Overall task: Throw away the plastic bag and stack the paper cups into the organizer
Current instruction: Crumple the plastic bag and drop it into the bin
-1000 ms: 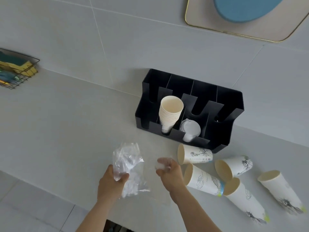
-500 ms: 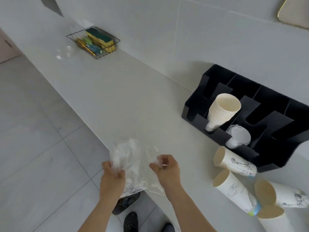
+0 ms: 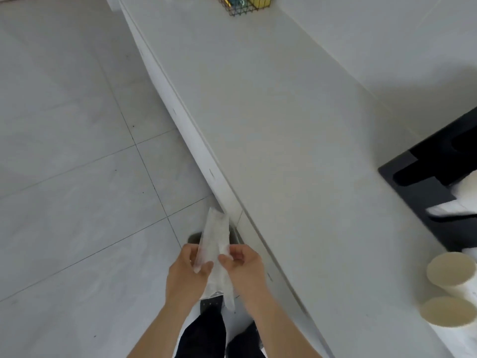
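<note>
Over the tiled floor (image 3: pixel 64 202), beside the counter (image 3: pixel 284 125): 1 plastic bag (image 3: pixel 214 236), pinched by left hand (image 3: pixel 187 273) and right hand (image 3: pixel 245 270) fingers.

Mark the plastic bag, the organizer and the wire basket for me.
plastic bag (image 3: pixel 215 233): head view, on its upper part above the hands.
organizer (image 3: pixel 423 189): head view, on its black front-left corner.
wire basket (image 3: pixel 242 9): head view, on its front mesh wall.
</note>
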The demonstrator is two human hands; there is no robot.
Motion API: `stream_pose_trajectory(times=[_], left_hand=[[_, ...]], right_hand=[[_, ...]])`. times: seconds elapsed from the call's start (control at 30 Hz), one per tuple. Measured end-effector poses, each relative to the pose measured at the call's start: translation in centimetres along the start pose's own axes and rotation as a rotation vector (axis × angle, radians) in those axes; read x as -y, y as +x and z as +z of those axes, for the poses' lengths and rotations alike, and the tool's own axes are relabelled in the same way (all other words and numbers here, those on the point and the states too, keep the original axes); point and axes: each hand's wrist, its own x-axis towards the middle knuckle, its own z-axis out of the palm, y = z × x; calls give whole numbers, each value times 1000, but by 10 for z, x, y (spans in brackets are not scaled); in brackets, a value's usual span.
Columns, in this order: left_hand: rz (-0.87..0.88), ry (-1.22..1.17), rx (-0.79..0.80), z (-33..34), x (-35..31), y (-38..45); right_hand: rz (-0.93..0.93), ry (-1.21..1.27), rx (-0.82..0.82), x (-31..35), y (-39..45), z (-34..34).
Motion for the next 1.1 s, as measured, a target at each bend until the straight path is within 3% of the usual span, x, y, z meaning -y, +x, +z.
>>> stream_pose_trajectory(times=[0.27,0.77,0.97,1.1], left_hand=[[-66,-9,178,41,87,62],[-109,50,387,144,234,185],[-158,206,440,165,274,219],[-85,397,435,160,288,228]], right_hand=[[175,-53,129,-61,72,46],[405,54,135,-192,233,118],[330,-211,96,-225,266,129],[163,-640,131,-241,271,125]])
